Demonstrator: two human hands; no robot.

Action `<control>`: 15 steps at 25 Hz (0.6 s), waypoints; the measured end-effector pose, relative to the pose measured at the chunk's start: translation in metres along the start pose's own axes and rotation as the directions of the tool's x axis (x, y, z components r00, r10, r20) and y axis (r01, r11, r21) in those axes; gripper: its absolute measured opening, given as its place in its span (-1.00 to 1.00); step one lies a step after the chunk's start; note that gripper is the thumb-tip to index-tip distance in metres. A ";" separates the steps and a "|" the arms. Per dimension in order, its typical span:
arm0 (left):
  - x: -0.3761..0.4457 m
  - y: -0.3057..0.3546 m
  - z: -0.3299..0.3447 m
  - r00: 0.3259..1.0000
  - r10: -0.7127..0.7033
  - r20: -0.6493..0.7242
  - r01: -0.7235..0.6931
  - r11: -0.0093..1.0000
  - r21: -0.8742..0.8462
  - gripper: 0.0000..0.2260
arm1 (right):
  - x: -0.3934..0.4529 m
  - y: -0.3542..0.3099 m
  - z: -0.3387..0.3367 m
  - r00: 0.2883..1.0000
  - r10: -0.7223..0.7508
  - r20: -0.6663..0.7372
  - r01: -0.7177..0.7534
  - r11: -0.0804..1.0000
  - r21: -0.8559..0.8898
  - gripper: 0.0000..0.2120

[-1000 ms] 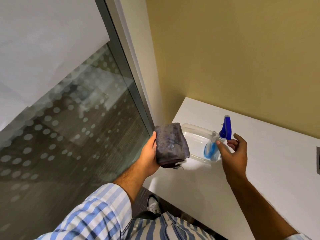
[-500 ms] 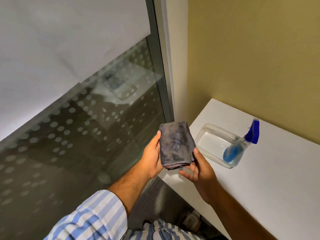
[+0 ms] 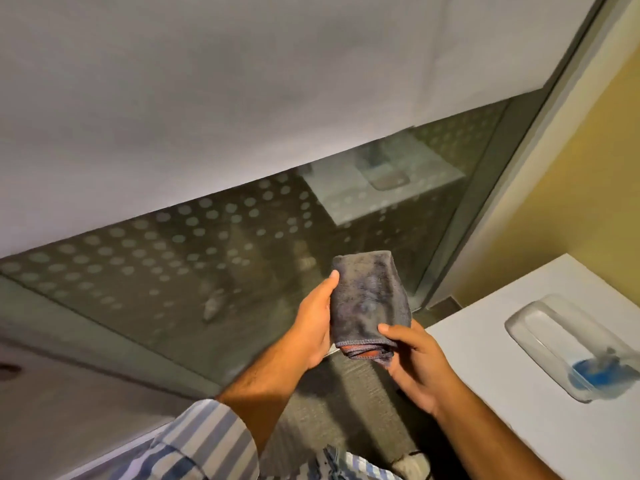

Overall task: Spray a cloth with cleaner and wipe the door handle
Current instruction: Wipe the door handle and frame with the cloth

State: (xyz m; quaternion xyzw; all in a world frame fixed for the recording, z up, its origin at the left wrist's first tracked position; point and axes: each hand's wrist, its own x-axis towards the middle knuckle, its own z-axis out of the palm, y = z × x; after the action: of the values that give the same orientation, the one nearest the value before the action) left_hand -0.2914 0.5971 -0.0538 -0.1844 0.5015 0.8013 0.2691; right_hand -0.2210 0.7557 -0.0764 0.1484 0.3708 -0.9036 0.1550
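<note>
A folded grey cloth [image 3: 367, 299] with an orange inner layer is held up in front of the glass wall. My left hand [image 3: 317, 320] grips its left edge with the thumb on the front. My right hand [image 3: 414, 362] pinches its lower right corner. The spray bottle [image 3: 588, 370], with blue liquid in it, lies in a clear plastic tray [image 3: 533, 323] on the white table at the right; its nozzle is cut off by the frame edge. No door handle is in view.
A glass wall [image 3: 207, 258] with a frosted upper band and dot pattern fills the left and centre. Its metal frame post [image 3: 485, 209] meets a yellow wall [image 3: 571, 188]. The white table [image 3: 519, 427] stands at the right. Dark carpet lies below.
My right hand left the spray bottle in the tray and came over to take the cloth's lower corner. The view has swung left, pushing table and tray toward the right edge.
</note>
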 end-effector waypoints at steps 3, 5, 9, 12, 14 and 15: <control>-0.041 0.017 -0.090 0.994 0.103 -0.045 -0.104 0.994 -0.030 -0.57 | 0.005 0.056 0.064 0.994 0.104 0.043 -0.105 0.994 0.003 -0.42; -0.068 0.027 -0.146 0.980 0.172 -0.101 -0.176 0.984 -0.034 -0.58 | 0.007 0.096 0.104 0.986 0.150 0.067 -0.150 0.989 -0.011 -0.48; -0.113 0.037 -0.234 0.956 0.225 -0.190 -0.240 0.969 -0.060 -0.58 | 0.009 0.155 0.164 0.948 0.285 0.145 -0.279 0.959 -0.055 -0.50; -0.143 0.039 -0.288 0.926 0.264 -0.270 -0.307 0.942 -0.134 -0.52 | 0.013 0.188 0.206 0.902 0.381 0.203 -0.367 0.924 -0.105 -0.42; -0.159 0.037 -0.314 0.903 0.294 -0.313 -0.355 0.922 -0.155 -0.53 | 0.020 0.209 0.225 0.857 0.442 0.266 -0.417 0.897 -0.146 -0.40; -0.167 0.036 -0.324 0.887 0.313 -0.338 -0.380 0.913 -0.151 -0.55 | 0.024 0.217 0.231 0.835 0.470 0.287 -0.442 0.883 -0.159 -0.40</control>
State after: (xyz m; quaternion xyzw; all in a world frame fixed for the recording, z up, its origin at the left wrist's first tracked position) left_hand -0.1738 0.2508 -0.0734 -0.2413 0.4732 0.8471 0.0185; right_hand -0.1936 0.4389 -0.0639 0.0785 0.3333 -0.8355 0.4297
